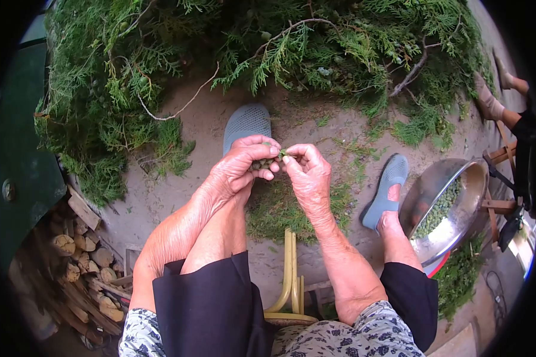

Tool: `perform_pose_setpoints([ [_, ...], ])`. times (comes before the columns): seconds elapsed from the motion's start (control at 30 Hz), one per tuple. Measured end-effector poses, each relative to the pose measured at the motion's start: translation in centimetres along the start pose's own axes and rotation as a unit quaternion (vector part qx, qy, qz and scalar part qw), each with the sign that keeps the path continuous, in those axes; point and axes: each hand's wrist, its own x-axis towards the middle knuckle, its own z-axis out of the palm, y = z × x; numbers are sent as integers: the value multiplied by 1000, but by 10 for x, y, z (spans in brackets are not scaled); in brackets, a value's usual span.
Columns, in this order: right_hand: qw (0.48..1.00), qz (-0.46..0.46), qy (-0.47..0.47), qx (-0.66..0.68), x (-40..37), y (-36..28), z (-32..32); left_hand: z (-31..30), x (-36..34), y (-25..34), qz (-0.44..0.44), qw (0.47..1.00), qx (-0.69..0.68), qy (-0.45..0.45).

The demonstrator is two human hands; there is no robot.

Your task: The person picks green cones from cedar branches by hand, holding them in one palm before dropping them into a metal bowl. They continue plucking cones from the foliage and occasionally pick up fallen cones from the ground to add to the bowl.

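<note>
Small green cones [263, 163] lie in the curled fingers of my left hand [244, 162], whose thumb and forefinger pinch near a green sprig [283, 153]. My right hand [308, 169] meets it from the right, thumb and forefinger closed on the same sprig. Both hands are above the ground, between my two grey-blue shoes. To the right, a metal basin [441, 208] stands tilted and holds many green cones [443, 208].
Cut evergreen branches [268, 47] are heaped across the front. Firewood [83, 262] is stacked at the lower left, beside a dark green panel [24, 149]. A yellow chair frame [290, 273] shows between my legs. Another person's feet [488, 101] are at the far right.
</note>
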Motion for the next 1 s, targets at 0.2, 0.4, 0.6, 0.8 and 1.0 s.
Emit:
perform_pose_setpoints([
  [0.2,997,-29,-6,67,-2,6,5,-1,-1,-1,4,1000,-6,-2],
  [0.4,973,-218,35,-64,1,-1,3,-1,0,-1,-5,1000,-8,-21],
  [0.6,964,-235,77,-92,-14,-11,6,1,2,-3,10,999,28,32],
  [0.8,850,-81,-319,-410,-35,13,-22,1,-2,4,11,986,-168,19],
  [1.0,879,137,55,454,-8,6,14,23,-2,10,68,983,-170,-3],
])
